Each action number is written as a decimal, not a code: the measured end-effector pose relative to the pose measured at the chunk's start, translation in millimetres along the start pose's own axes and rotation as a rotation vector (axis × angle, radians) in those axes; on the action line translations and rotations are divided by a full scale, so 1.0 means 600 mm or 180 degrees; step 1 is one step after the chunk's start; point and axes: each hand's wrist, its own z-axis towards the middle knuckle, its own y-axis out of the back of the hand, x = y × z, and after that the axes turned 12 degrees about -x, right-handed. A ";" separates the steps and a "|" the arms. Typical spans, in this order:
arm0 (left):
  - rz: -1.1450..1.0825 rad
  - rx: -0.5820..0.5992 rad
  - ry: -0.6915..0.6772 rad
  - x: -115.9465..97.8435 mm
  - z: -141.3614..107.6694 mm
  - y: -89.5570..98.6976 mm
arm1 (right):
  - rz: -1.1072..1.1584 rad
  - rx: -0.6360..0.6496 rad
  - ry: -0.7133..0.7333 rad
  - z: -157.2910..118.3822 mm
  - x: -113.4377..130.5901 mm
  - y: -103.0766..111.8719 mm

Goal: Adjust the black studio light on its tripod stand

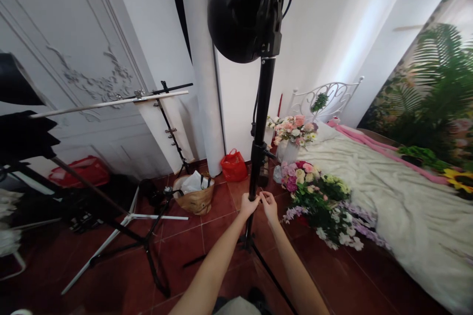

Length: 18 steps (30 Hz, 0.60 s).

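A black light stand (263,103) rises in front of me, with a large black studio light (236,19) on top. My left hand (250,204) is wrapped around the lower part of its pole. Close beside it, on the right of the pole, is my right hand (269,203), its fingertips bent together in a pinch. What those fingertips hold, if anything, is too small to make out. Above both hands a black clamp knob (269,154) sticks out from the pole. The stand's legs spread on the red tiled floor (218,236) below.
Bunches of artificial flowers (314,182) stand at the right, by a bed with a pale cover (399,211). A wicker basket (195,199) and a red bag (234,166) sit behind the stand. More stands, including white legs (107,248), crowd the left.
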 end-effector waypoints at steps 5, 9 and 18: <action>0.0054 0.0012 -0.0006 0.002 0.003 -0.003 | 0.0014 -0.0083 -0.0206 0.019 0.001 -0.010; 0.0055 -0.0025 -0.0041 0.002 0.003 -0.005 | 0.0036 -0.0038 -0.0299 0.031 0.002 -0.015; -0.0017 0.0040 -0.0008 -0.005 0.001 -0.006 | 0.0172 0.0460 -0.0103 0.010 -0.017 -0.006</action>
